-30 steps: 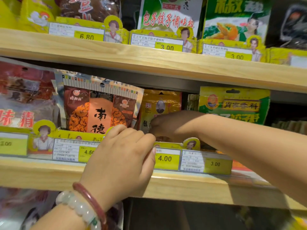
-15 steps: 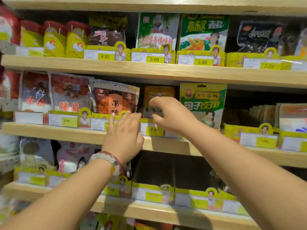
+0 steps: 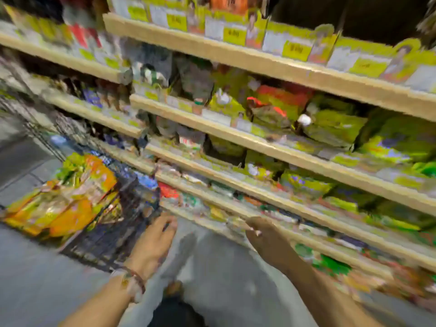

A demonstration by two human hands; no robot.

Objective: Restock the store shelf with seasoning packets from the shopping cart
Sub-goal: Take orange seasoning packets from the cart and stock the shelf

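The view is heavily blurred by motion. A dark wire shopping cart [image 3: 111, 232] stands at the lower left, filled with orange and yellow seasoning packets [image 3: 63, 204]. My left hand [image 3: 153, 241], with bracelets at the wrist, hangs beside the cart's right edge with its fingers extended and holds nothing. My right hand [image 3: 269, 239] hangs in front of the lowest shelf edge, fingers loose, also holding nothing. Wooden shelves [image 3: 259, 64] with yellow price tags run diagonally across the upper right, stocked with green, yellow and red packets [image 3: 330, 128].
Grey floor [image 3: 35, 279] spreads at the lower left and between my arms. My legs and a shoe [image 3: 174, 289] show at the bottom centre. A second shelf unit [image 3: 70, 60] continues to the left behind the cart.
My head has swung down and left from the middle shelf toward the cart. Both hands have left the shelf's packets and dropped low, holding nothing.
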